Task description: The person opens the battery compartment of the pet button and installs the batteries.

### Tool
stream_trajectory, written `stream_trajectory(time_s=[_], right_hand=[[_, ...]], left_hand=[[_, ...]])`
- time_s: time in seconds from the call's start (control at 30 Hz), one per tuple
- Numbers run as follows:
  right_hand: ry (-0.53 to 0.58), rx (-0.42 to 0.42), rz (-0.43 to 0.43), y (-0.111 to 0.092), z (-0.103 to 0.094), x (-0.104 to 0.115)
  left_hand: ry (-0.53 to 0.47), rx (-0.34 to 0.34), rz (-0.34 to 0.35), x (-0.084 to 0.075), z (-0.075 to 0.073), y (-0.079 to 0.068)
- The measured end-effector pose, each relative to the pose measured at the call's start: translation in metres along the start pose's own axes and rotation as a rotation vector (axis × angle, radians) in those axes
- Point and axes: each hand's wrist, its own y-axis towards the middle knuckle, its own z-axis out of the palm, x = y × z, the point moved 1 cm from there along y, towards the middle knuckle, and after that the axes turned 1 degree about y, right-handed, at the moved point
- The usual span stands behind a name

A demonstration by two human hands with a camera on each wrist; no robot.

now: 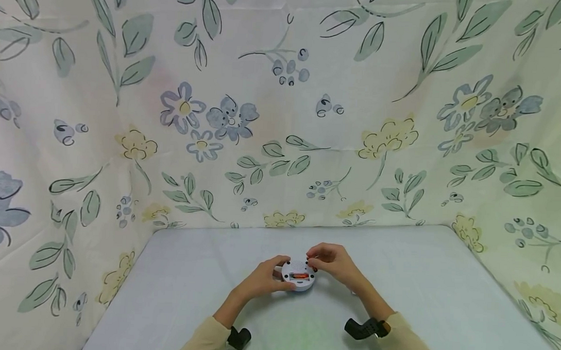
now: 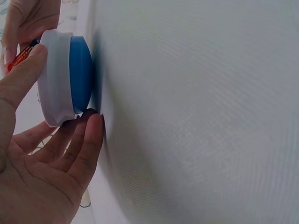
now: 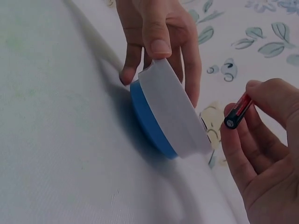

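Note:
A round white device (image 1: 298, 285) with a blue face (image 2: 80, 74) lies blue side down near the table's middle. Its upturned back has small dark feet and an uncovered battery compartment (image 1: 299, 276) with red-orange battery colour showing inside. My left hand (image 1: 260, 280) grips the device by its rim, thumb on the near side and fingers round the far side. Between thumb and fingertips, my right hand (image 1: 330, 260) pinches a small red and black battery (image 3: 238, 111), held just beside and above the device's back.
The table (image 1: 203, 265) has a pale, smooth cover. A small white piece (image 1: 353, 293) shows by the right wrist. Flower-patterned cloth (image 1: 282, 118) hangs behind the table and along both sides. Each wrist carries a black camera mount (image 1: 363, 329).

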Motion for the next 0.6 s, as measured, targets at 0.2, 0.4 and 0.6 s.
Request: stream_trajectory(time_s=[0.2, 0.4, 0.6], right_hand=[[-0.03, 0.045, -0.071, 0.004, 0.008, 0.002], [-0.054, 0.137, -0.179, 0.01, 0.02, 0.007], [-0.063, 0.206, -0.214, 0.014, 0.032, 0.01]], left_hand=[[0.014, -0.001, 0.02, -0.001, -0.001, -0.001], [0.018, -0.006, 0.035, -0.001, -0.001, -0.001], [-0.007, -0.003, 0.05, -0.001, -0.001, -0.001]])
